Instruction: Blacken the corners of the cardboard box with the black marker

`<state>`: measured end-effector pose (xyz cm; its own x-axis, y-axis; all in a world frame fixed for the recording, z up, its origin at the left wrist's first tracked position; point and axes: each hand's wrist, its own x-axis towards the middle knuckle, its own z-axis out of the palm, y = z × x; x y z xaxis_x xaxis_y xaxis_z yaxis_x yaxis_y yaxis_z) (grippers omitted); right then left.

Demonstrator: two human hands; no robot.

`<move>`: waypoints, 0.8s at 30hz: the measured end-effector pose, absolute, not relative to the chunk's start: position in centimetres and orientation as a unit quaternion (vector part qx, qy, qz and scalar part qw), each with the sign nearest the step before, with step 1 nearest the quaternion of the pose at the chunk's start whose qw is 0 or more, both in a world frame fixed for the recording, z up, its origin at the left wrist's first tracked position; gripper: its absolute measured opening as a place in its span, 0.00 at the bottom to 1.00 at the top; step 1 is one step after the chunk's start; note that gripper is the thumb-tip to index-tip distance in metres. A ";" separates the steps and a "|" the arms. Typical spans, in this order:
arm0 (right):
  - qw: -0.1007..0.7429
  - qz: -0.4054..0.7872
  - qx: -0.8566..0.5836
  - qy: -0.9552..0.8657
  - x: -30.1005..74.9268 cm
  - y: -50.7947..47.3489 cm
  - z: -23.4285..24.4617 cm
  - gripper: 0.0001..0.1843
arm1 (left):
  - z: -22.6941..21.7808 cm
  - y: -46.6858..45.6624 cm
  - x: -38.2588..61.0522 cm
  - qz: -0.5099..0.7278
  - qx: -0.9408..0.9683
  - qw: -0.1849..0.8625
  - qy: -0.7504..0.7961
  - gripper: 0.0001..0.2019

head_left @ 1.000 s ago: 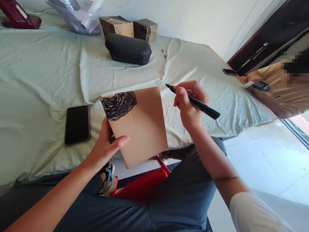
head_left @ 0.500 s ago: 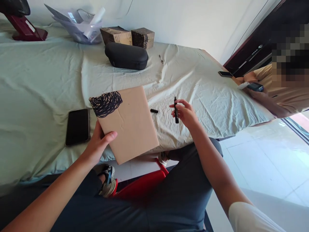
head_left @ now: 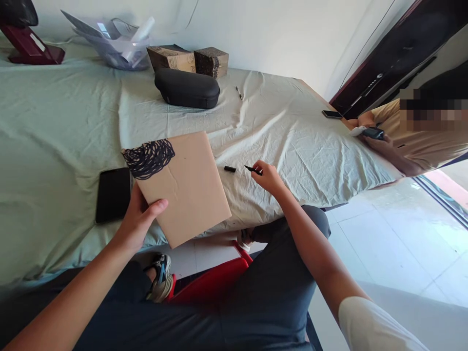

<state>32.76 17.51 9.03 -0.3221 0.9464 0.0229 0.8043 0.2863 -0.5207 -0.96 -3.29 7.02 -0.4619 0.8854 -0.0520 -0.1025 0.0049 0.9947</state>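
Observation:
My left hand (head_left: pixel 137 219) grips the lower left edge of a tan cardboard-coloured box (head_left: pixel 183 187), thumb on its top face; a patch of black scribble fills its upper left corner. My right hand (head_left: pixel 268 176) is closed on a black marker (head_left: pixel 253 169), low over the pale green sheet (head_left: pixel 292 141), with the marker's tip pointing left. The marker's cap (head_left: pixel 230 168) lies on the sheet a short way left of the tip, just right of the box.
A black phone (head_left: pixel 112 194) lies left of the box. Farther back are a black case (head_left: pixel 187 88), two patterned boxes (head_left: pixel 188 58), a clear plastic heap (head_left: pixel 109 44) and a pen (head_left: pixel 239 92). Another person (head_left: pixel 413 136) sits at the right holding a device. A red stool (head_left: pixel 212 280) is below.
My right hand came down from beside the box to the sheet with the marker, its tip now pointing at the cap. The box shifted left in my left hand.

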 end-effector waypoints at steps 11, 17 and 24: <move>0.111 0.133 -0.555 -0.814 30.5 17.5 7.0 0.12 | 7.1 -3.1 -1.2 0.632 0.354 0.391 0.568 0.45; 0.125 0.106 -0.534 -0.830 28.7 17.6 5.5 0.16 | 7.5 -2.9 -0.9 0.632 0.337 0.393 0.577 0.45; 0.153 0.105 -0.469 -0.864 27.6 18.1 4.0 0.20 | 7.9 -3.1 -0.5 0.637 0.342 0.383 0.574 0.45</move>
